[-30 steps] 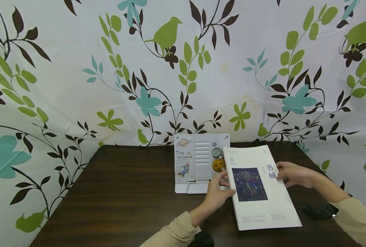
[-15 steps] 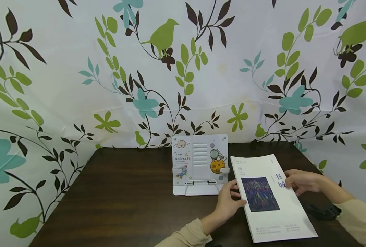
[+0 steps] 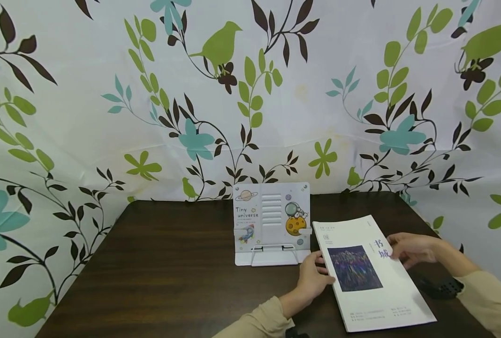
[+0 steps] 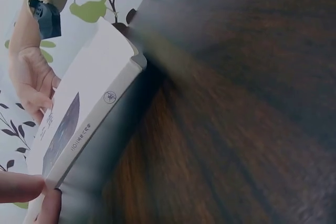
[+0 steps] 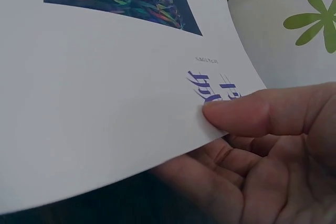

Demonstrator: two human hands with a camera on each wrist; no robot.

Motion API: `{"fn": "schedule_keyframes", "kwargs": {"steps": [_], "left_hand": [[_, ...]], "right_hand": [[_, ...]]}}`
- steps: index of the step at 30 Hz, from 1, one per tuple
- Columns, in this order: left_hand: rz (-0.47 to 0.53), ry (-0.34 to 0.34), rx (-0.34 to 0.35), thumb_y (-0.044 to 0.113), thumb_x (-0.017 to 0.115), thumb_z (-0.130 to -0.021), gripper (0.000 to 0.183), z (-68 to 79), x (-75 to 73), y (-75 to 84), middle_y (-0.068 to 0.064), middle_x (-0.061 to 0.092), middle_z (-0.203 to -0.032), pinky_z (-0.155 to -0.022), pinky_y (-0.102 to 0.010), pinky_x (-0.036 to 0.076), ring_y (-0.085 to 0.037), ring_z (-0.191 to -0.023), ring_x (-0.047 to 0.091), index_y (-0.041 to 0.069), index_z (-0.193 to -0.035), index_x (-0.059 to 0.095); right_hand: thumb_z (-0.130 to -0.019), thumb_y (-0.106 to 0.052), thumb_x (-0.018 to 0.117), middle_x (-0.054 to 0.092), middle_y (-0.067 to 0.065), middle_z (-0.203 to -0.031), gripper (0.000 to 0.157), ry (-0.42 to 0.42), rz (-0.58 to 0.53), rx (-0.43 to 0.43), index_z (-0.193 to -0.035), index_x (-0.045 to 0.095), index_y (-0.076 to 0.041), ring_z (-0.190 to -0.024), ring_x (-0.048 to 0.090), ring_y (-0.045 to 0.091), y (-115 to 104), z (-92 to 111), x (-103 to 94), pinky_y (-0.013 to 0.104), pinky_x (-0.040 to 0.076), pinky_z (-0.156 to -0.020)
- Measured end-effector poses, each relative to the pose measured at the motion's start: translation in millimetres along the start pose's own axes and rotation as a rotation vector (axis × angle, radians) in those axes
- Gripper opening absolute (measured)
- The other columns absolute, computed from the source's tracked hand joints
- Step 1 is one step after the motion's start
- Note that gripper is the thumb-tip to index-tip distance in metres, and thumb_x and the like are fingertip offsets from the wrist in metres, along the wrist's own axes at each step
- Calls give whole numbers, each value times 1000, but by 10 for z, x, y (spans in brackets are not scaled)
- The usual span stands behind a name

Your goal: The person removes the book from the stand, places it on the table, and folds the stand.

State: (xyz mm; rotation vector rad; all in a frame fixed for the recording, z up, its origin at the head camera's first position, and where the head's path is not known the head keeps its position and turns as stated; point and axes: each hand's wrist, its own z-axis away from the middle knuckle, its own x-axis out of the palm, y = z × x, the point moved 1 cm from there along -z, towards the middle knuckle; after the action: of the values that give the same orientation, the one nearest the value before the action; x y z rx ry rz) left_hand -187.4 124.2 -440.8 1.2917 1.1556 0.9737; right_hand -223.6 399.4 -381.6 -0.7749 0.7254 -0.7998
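A white magazine (image 3: 396,291) with a dark colourful picture and blue characters on its cover is held between both hands at the right of the table. My left hand (image 3: 311,279) pinches its left edge by the spine; in the left wrist view the thumb lies on the cover and a finger (image 4: 50,208) is at the spine side. On the opposite edge, my right hand (image 3: 415,251) grips with the thumb on top beside the blue characters and the fingers underneath, as the right wrist view shows. The magazine's spine (image 4: 89,124) appears raised over the tabletop.
Behind the magazine, to the left, a white book stand (image 3: 271,216) with space cartoons and a wire support stands upright on the dark wooden table (image 3: 170,272). A patterned cloth (image 3: 149,70) hangs behind the table's far edge.
Both hands have brought the magazine nearer and slightly to the right, away from the book stand, mostly in the first half second. The grip looks the same, and the view has shifted slightly.
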Motion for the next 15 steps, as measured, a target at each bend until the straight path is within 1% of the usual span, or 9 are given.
{"fn": "schedule_keyframes", "kwargs": {"steps": [3, 7, 11, 15], "left_hand": [[8, 3, -21, -22, 69, -56, 59, -27, 0, -33, -1, 51, -85, -54, -20, 49, -9, -67, 57, -6, -112, 55], [-5, 2, -38, -21, 70, -57, 59, -64, -7, -58, -2, 52, -84, -54, -21, 49, -9, -67, 57, -7, -112, 55], [-15, -11, -44, -19, 70, -57, 57, -86, -15, -87, -2, 54, -83, -54, -20, 49, -10, -67, 58, -9, -112, 56], [-39, -23, -41, -18, 71, -57, 53, -86, -26, -114, -2, 53, -81, -54, -19, 49, -10, -66, 60, -9, -108, 59]], "right_hand": [[-78, 2, 54, 61, 13, -94, 44, -13, -7, -5, -115, 34, 13, -85, 61, 29, 15, -10, -5, 45, 51, -71], [-81, 0, 56, 61, 13, -96, 50, 6, 2, -1, -120, 30, 15, -86, 61, 29, 46, -14, -15, 44, 51, -72], [-81, -1, 56, 60, 12, -96, 56, 31, 14, 15, -124, 25, 17, -86, 61, 28, 72, -18, -21, 44, 51, -73], [-80, 1, 56, 61, 12, -95, 56, 46, 21, 15, -124, 26, 18, -85, 61, 28, 103, -50, -19, 43, 51, -73]]}}
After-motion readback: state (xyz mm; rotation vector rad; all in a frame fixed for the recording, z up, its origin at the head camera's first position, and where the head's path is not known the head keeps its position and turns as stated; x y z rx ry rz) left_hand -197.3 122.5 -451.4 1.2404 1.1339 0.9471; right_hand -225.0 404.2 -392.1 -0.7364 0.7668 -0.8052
